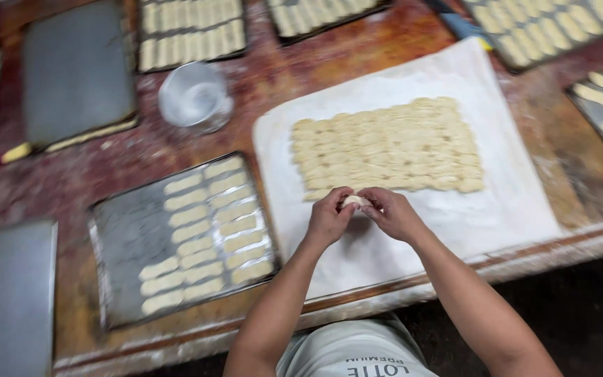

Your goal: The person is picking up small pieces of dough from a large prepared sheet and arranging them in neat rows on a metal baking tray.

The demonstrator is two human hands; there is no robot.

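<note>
Dough piece [354,202] sits pinched between the left hand [328,219] and right hand [393,213], each grip pressed together on it. Just beyond the grip lies a dough slab [389,144] on a white cloth [504,209]; left of the grip, a baking tray [127,244] of shaped dough pieces [207,234] rests on the surface [357,56].

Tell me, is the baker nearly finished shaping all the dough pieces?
Not nearly. Done: two rows of shaped pieces lie on the near tray, and the trays along the far edge look full. In hand: the left hand and right hand press one dough piece between them. Left: a big slab of cut pieces waits on the white cloth, and half the near tray is bare.
</note>
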